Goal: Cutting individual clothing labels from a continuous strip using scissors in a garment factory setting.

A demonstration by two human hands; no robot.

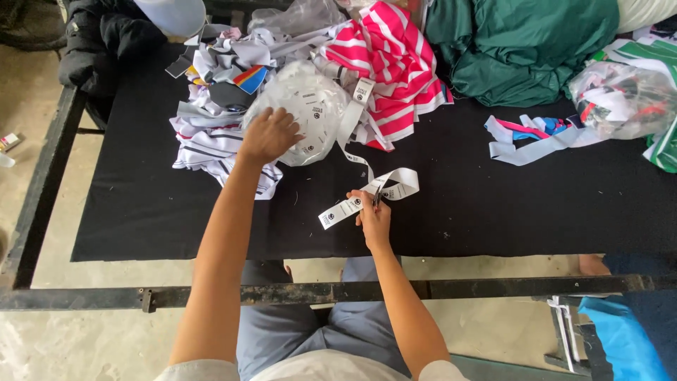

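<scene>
Head view, looking down on a black-covered counter (pixel 493 212) set in a dark metal frame (pixel 352 291). The right hand (pixel 372 215) lies near the counter's near edge, its fingers (pixel 361 200) pressed together and pinching a white label strip (pixel 367 196); a small dark item, too small to identify, sits between the fingers at the pinch. The strip runs from the pinch both ways: a short printed end lies flat to the left, and a loop folds back to the right before trailing far-left toward the bundle, so the grip appears placed to isolate one label length from the rest. The left hand (pixel 269 134) rests palm-down on a clear bag of white labels (pixel 310 113), fingers loosely curled over its surface, apparently steadying the supply while the strip is drawn out. Just beside the bag on the far left lies a heap of grey and striped fabric pieces (pixel 211 134); a pink-and-white striped cloth (pixel 395 63) touches the bag on its right. Green fabric (pixel 522 42) lies at the far right, with a second clear bag (pixel 624 99) and loose grey strips (pixel 529 141) well apart from both hands.
</scene>
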